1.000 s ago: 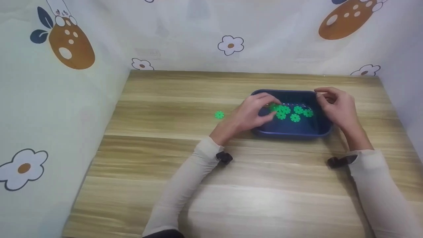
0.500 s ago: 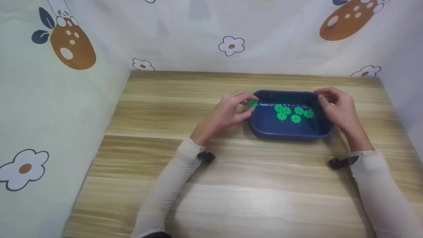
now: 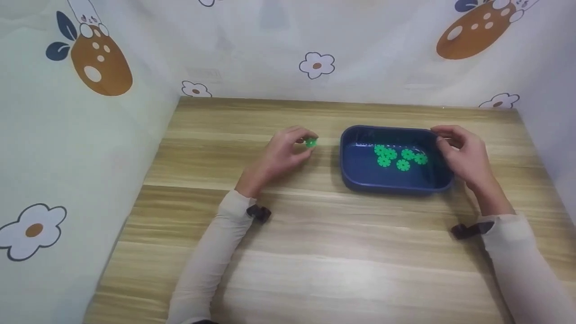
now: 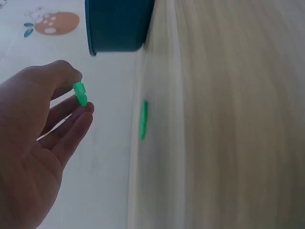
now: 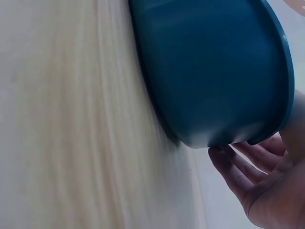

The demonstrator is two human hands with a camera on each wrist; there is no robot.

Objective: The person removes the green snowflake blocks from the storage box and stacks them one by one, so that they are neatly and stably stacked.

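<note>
My left hand (image 3: pixel 280 150) pinches a green notched plastic disc (image 3: pixel 311 143) between thumb and fingertips, left of a dark blue plastic bin (image 3: pixel 391 189). The left wrist view shows that pinched disc (image 4: pixel 80 94) edge-on. Below it a second green disc (image 4: pixel 143 119) lies on the tabletop; my left hand hides this one in the head view. My right hand (image 3: pixel 468 153) grips the bin's right end, its thumb over the rim and fingers along the outside wall. Several green discs (image 3: pixel 403 165) lie flat inside the bin, some overlapping.
The bin stands toward the back right of a wood-grain table (image 3: pixel 315 243). Pale patterned cloth (image 3: pixel 252 54) hangs behind the table and along both sides. A small black camera (image 3: pixel 258 213) is strapped to each wrist.
From over the bin, my left hand has moved left past its rim, carrying a green disc. The disc seen on the table earlier is now behind that hand. My right hand stays at the bin.
</note>
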